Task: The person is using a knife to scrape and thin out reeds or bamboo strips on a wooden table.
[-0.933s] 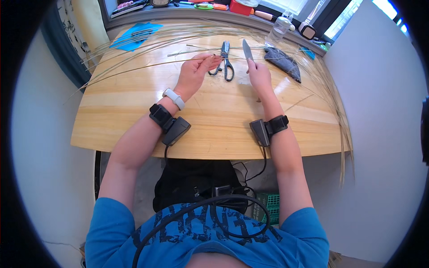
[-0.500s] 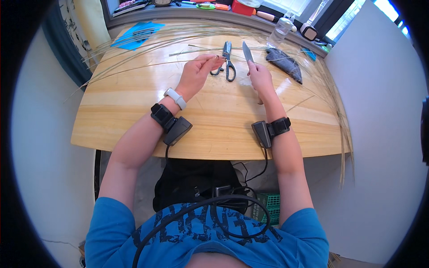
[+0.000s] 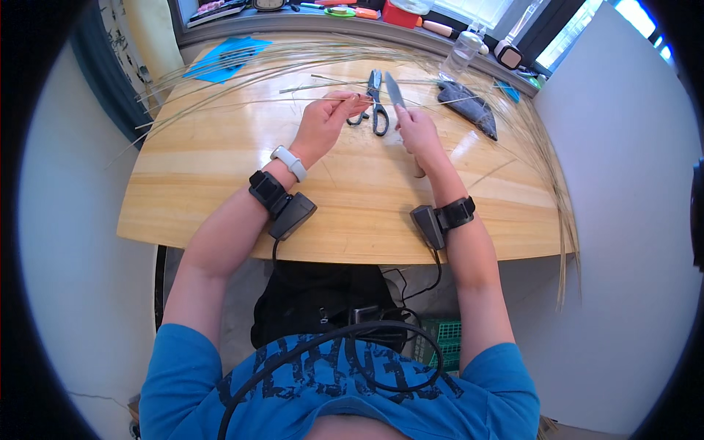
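Between the fingertips of my left hand (image 3: pixel 324 126) a thin, straw-coloured strip (image 3: pixel 242 105) is pinched; it runs off to the left across the table. My right hand (image 3: pixel 418 134) grips a knife (image 3: pixel 394 91) by its handle, with the blade pointing up and away from me. The blade lies close to the strip, just right of my left fingertips; whether they touch I cannot tell. Black-handled scissors (image 3: pixel 379 117) lie on the table between my hands, partly behind the left fingers. A dark grey glove-like cloth (image 3: pixel 468 108) rests to the right of the knife.
Several long strips (image 3: pixel 543 154) hang over the right side of the wooden table (image 3: pixel 220 198), and more lie along its far side. A blue sheet (image 3: pixel 227 60) is at the back left. A clear bottle (image 3: pixel 462 53) stands at the back right, near the cluttered windowsill.
My right hand has moved a little left with the knife, bringing the blade nearer to the scissors and my left fingertips. My left hand has hardly moved.
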### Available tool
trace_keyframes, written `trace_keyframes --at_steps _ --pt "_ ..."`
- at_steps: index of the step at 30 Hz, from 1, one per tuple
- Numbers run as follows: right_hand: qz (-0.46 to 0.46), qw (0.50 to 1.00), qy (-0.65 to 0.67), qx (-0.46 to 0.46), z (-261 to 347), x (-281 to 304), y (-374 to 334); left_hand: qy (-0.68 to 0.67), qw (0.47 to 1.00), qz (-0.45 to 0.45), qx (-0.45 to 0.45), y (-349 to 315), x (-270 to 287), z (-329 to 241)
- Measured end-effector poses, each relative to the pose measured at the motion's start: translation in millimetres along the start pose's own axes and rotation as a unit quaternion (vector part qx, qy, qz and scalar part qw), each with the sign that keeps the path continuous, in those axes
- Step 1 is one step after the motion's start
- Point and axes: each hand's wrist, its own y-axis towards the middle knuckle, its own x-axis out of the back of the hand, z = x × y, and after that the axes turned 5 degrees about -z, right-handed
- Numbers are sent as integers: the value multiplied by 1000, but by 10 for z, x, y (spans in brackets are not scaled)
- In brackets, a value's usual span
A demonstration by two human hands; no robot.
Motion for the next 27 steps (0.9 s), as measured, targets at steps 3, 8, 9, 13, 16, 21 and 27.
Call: trace_keyframes --at_steps 3,8,9,13,16,21,27 --pt "19 999 41 9 95 -25 -53 6 1000 -9 -16 31 35 -17" --pt "8 993 101 -53 -129 83 108 5 1000 -4 -3 -6 -21 -8" --pt "11 996 82 -35 -89 61 78 4 1000 -10 -1 1 -12 -19" --pt "13 997 64 32 9 -61 -2 7 1000 -13 9 -10 -9 -5" --pt "45 988 135 -52 61 35 -34 -18 1000 -19 4 9 -16 -24" --pt "47 988 126 -73 107 4 -82 -28 999 -26 22 8 -8 25" --pt "31 983 167 -73 98 -13 -67 -45 998 -31 21 21 -29 6"
